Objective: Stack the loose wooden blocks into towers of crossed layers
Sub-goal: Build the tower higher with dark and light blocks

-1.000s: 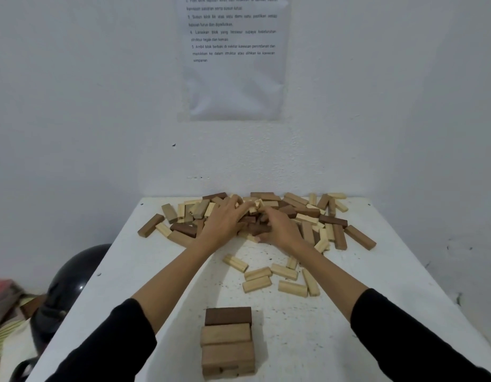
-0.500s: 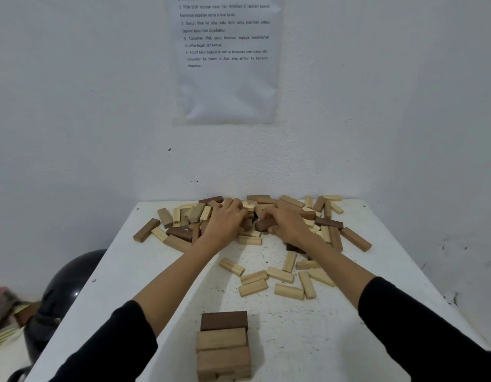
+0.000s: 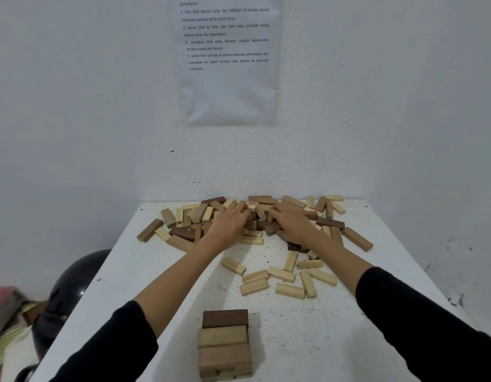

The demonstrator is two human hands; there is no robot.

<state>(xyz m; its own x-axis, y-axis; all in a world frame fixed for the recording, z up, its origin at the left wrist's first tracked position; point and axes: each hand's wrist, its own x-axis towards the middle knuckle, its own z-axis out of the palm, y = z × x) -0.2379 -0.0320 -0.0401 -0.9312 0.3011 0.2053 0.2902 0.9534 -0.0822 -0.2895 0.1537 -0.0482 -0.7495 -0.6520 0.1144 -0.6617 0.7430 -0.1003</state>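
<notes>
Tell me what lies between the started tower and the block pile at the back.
In the head view, pale loose blocks lie flat there, with bare table next to the tower.

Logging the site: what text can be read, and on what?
White paper sheet on the wall, line openings:
"penindanan"
"2 Pilih blok lapisan asas dan letakkan..."
"3 Susun blok ke atas satu demi satu..."
"4 Laraskan blok yang tersasar..."
"5 Ambil blok berbaki..."
Topmost line cut off.
</notes>
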